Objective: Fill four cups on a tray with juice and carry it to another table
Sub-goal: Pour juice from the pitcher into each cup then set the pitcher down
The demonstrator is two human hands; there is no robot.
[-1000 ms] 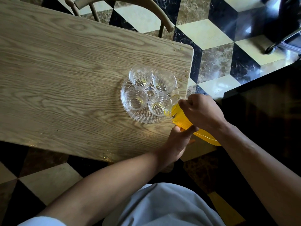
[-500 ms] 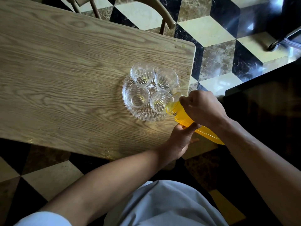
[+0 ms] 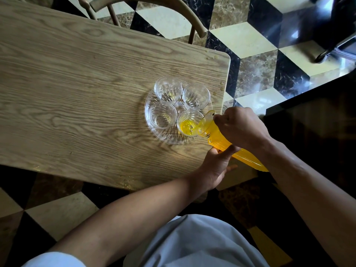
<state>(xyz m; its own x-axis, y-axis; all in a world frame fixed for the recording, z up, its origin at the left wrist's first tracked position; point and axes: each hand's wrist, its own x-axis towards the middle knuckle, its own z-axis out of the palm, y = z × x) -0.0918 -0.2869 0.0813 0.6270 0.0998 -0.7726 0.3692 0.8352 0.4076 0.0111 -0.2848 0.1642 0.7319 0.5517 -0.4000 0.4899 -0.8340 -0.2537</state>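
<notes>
The head view shows four clear ribbed glass cups on one round clear glass tray (image 3: 154,130), which sits on the light wood-grain table (image 3: 77,83) near its right edge. Three cups hold little or nothing that can be made out: the far-left cup (image 3: 168,89), the far-right cup (image 3: 196,96) and the near-left cup (image 3: 162,115). The near-right cup (image 3: 189,123) has yellow juice in its bottom. One clear pitcher of orange-yellow juice (image 3: 219,138) is tilted with its lip over that cup's rim. Two hands grip the pitcher: the right hand (image 3: 241,127) is wrapped over its upper part, and the left hand (image 3: 213,166) supports it from below, thumb across its side. The pitcher's base is hidden behind the right forearm. One wooden chair (image 3: 185,14) is cut off at the top edge. Small droplets dot the table's right edge.
</notes>
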